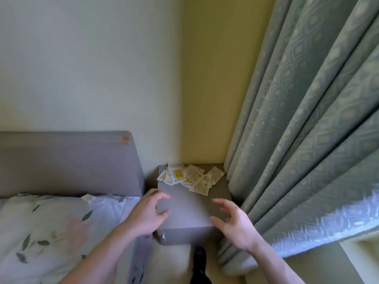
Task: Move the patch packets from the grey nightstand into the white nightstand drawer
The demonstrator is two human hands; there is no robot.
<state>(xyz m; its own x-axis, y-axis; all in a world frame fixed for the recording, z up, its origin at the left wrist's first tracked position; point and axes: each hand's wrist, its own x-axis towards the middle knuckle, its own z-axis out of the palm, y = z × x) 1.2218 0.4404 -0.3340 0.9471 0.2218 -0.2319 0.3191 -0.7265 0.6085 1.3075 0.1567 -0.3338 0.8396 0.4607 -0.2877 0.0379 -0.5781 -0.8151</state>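
Flat, square patch packets [190, 178], white and pale yellow, lie heaped at the far, twelve o'clock edge of the matte grey nightstand [188, 210], which sits in a cream-walled corner between a grey headboard [67, 162] and a patterned, pleated curtain [307, 119]. The left hand [147, 212] and right hand [233, 222] hover near its front at six o'clock, fingers spread, holding nothing.

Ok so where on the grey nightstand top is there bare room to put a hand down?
The near half of the grey nightstand is bare, bordered by the left hand, the right hand and the front edge. The far end is crowded: patch packets are heaped against the wall, nearly side to side.
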